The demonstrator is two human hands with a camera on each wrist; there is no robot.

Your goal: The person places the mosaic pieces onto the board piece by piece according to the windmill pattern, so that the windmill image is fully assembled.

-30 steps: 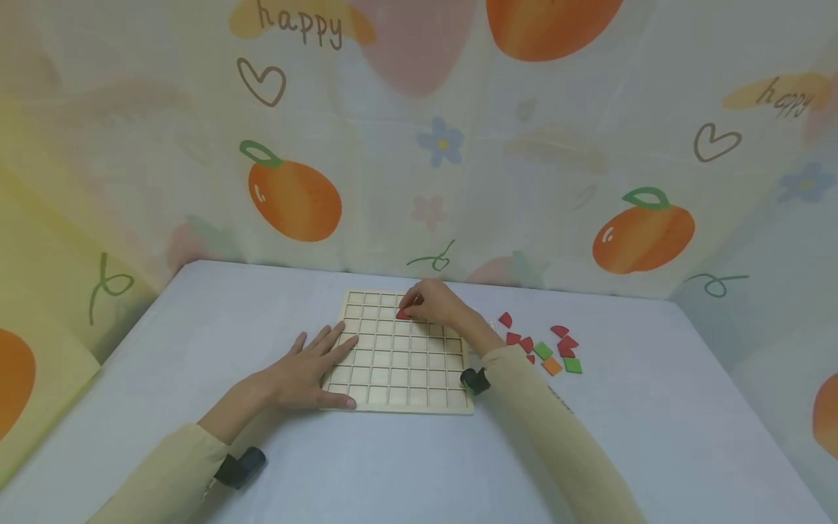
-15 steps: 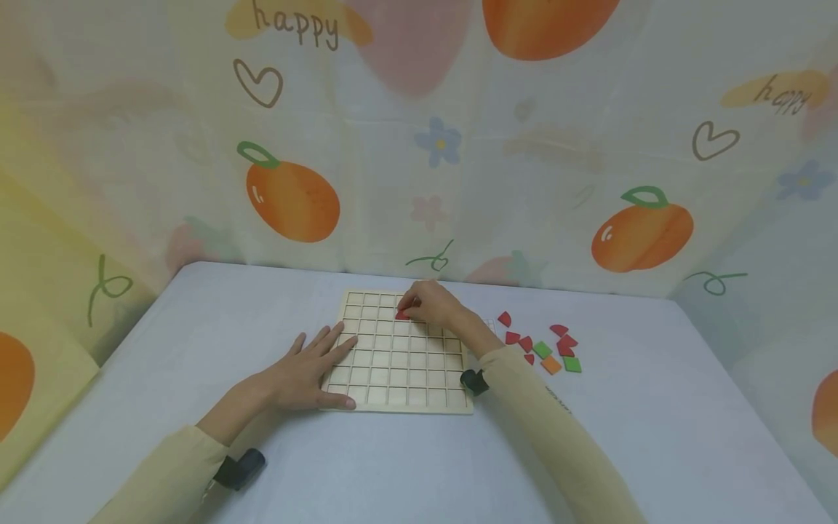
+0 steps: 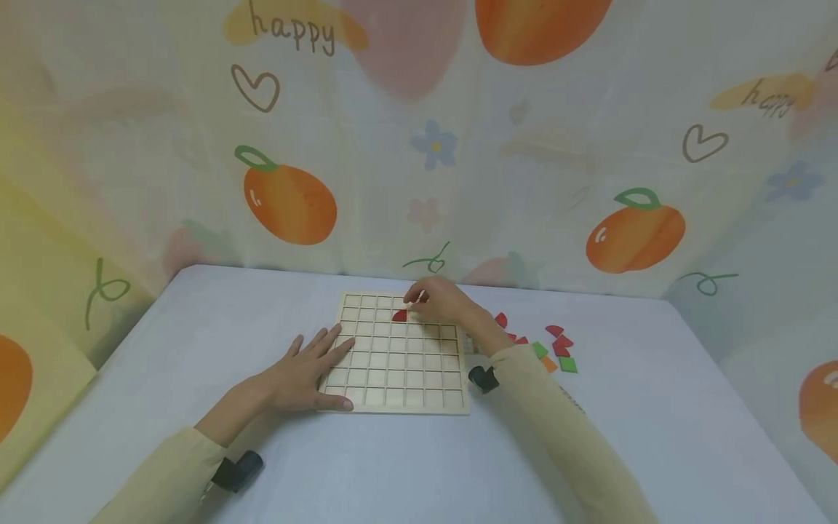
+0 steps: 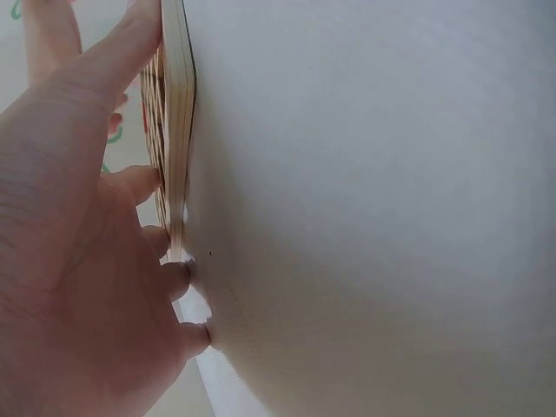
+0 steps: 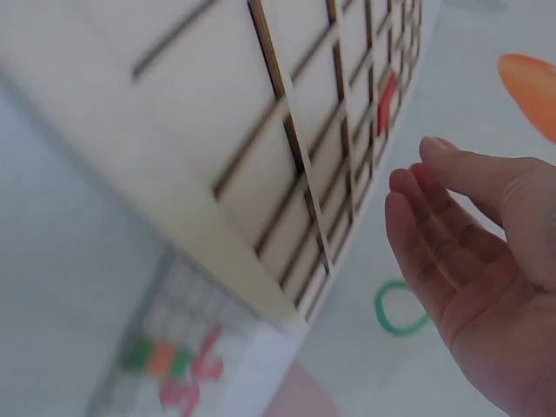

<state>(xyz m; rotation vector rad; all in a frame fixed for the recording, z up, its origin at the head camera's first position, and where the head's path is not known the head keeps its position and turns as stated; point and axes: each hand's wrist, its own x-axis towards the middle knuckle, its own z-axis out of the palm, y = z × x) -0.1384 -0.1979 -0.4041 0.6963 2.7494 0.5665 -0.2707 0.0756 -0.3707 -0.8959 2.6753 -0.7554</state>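
Note:
A pale wooden grid board (image 3: 396, 358) lies on the table. One red quarter-circle tile (image 3: 400, 316) sits in a cell of its second row from the back. My left hand (image 3: 297, 375) is spread over the board's left edge, thumb at the front corner; in the left wrist view its fingers (image 4: 139, 184) reach the wooden side. Just right of the red tile, my right hand (image 3: 440, 300) hovers over the back of the board with loosely bent fingers and nothing between them. The right wrist view shows its fingertips apart from the red tile (image 5: 387, 102).
Right of the board lie several loose red tiles (image 3: 561, 345), green square tiles (image 3: 568, 364) and an orange tile (image 3: 548, 363), partly behind the right forearm. A printed grid card (image 5: 178, 347) with coloured shapes lies beside the board. A fruit-patterned cloth (image 3: 366, 182) hangs behind the table.
The right hand's fingers have let go of the red tile and moved slightly right, leaving it in the cell. The left hand stays on the board's edge. The head view has shifted slightly.

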